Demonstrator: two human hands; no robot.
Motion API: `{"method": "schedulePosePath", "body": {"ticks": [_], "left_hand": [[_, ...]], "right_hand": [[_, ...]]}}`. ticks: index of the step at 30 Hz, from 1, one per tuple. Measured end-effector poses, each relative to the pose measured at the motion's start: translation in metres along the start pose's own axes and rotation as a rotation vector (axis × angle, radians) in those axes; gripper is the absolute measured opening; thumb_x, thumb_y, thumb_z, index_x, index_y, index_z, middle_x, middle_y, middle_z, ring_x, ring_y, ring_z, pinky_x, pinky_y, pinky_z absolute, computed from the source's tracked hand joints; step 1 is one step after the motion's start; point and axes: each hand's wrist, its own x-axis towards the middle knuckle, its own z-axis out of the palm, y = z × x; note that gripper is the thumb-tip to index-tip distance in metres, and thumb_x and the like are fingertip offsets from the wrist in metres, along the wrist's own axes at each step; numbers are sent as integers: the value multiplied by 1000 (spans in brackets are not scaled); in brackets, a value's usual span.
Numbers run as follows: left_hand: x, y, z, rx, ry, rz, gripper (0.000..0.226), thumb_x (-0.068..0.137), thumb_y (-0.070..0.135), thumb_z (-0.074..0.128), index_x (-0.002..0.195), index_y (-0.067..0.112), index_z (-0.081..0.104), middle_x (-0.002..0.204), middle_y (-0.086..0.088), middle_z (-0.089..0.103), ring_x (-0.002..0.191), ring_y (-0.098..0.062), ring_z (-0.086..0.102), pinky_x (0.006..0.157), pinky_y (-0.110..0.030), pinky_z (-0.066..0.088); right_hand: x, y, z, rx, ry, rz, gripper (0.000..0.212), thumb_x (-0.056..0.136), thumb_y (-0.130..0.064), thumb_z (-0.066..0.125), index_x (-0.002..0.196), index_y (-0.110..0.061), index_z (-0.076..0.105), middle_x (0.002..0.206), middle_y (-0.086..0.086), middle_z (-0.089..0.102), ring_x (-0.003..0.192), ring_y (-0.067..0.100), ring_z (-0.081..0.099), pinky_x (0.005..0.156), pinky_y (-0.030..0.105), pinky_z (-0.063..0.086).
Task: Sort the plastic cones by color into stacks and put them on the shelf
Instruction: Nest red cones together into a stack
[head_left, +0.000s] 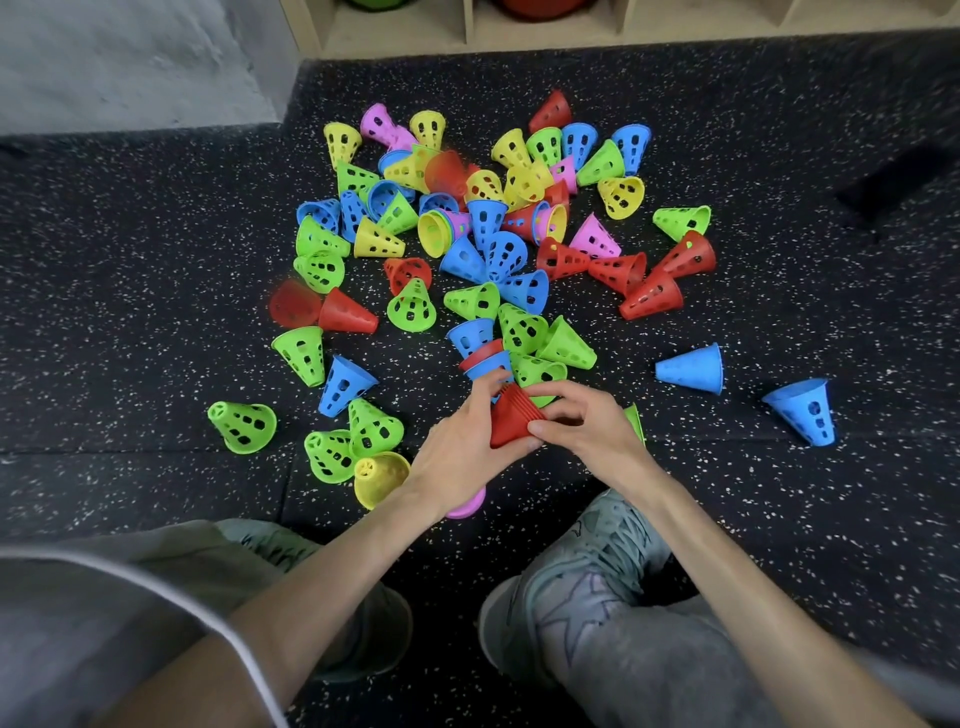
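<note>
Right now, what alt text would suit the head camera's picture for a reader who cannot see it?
Left hand and right hand grip a stack of red cones above a speckled black floor strewn with colored plastic cones; a wooden shelf stands beyond.

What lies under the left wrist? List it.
Under the left hand's wrist lie a yellow cone and a pink cone. Only the pink one's rim shows; the arm covers the rest. Both hands grip the red stack, the right hand from its side.
</note>
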Motion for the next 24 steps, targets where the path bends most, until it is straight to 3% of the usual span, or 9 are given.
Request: {"method": "schedulePosePath", "body": {"ticks": [7, 11, 13, 16, 22, 24], "left_hand": [[1, -2, 2, 7, -4, 11, 78, 89, 63, 65, 145, 37, 18, 151, 2, 51, 111, -24, 68, 93, -43, 54], [4, -4, -1, -181, 0, -32, 81, 86, 62, 69, 148, 36, 24, 149, 15, 49, 105, -12, 67, 93, -37, 55], [8, -6, -2, -322, 40, -58, 73, 88, 56, 70, 147, 34, 32, 144, 22, 51, 96, -2, 67, 86, -27, 56], [23, -14, -5, -381, 150, -101, 44, 98, 44, 63, 137, 30, 49, 138, 16, 57, 92, 1, 65, 80, -17, 53], [72, -43, -8, -250, 236, -194, 31, 100, 24, 63, 130, 18, 58, 130, 4, 62, 120, -10, 57, 100, -36, 51], [82, -46, -12, -226, 200, -222, 29, 101, 22, 62, 129, 19, 59, 122, 6, 65, 116, -12, 61, 96, -33, 52]], "right_hand": [[-1, -3, 1, -2, -12, 19, 40, 88, -13, 76, 120, -35, 67, 83, -7, 77, 101, 11, 68, 110, 48, 41], [-2, -5, 1, 4, 65, -7, 36, 90, -9, 73, 118, -32, 70, 80, -5, 76, 83, 1, 68, 91, 29, 45], [-1, -4, -3, 27, 116, 5, 35, 91, -8, 72, 119, -29, 70, 82, -6, 76, 79, 0, 68, 84, 28, 48], [0, -2, -8, 2, 162, 39, 34, 92, -12, 72, 119, -33, 69, 85, -9, 77, 77, -5, 66, 74, 22, 44], [-2, 0, -6, -5, 144, 39, 33, 93, -13, 72, 117, -36, 67, 88, -8, 77, 82, -2, 68, 69, 4, 43], [-2, 1, -5, -4, 137, 42, 33, 92, -14, 73, 118, -34, 69, 89, -7, 77, 86, 4, 70, 76, 14, 48]]}}
